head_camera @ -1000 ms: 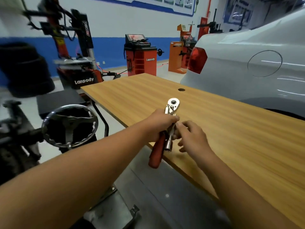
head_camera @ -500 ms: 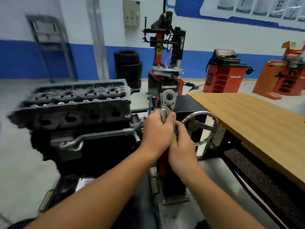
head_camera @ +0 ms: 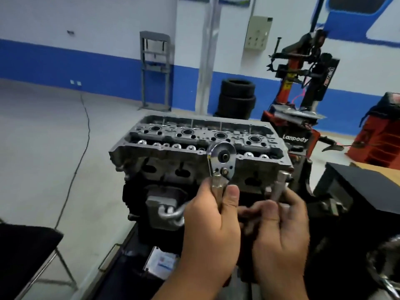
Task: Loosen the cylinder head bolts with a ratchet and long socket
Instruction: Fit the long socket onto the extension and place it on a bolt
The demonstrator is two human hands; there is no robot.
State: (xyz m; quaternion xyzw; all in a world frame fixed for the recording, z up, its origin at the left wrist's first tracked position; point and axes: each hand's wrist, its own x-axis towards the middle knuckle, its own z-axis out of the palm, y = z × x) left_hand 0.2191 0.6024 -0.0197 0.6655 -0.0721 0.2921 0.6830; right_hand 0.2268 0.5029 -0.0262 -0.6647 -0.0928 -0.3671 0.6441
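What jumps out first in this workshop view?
Front and centre, a left hand holds up a ratchet with a round shiny head, while the right hand beside it grips a long socket. Just behind them sits the grey cylinder head on its engine block; stacked tyres stand by the blue-striped wall.

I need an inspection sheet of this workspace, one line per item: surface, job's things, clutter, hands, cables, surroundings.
Surface: grey workshop floor; engine stands on a dark stand.
Job's things: cylinder head on top of the engine, uncovered; ratchet held up in front of it; long socket not yet on the ratchet.
Clutter: dark chair at lower left.
Hands: left hand grips the ratchet; right hand holds the long socket.
Cables: black cable runs across the floor.
Surroundings: stacked tyres, tyre changer, blue-and-white wall.
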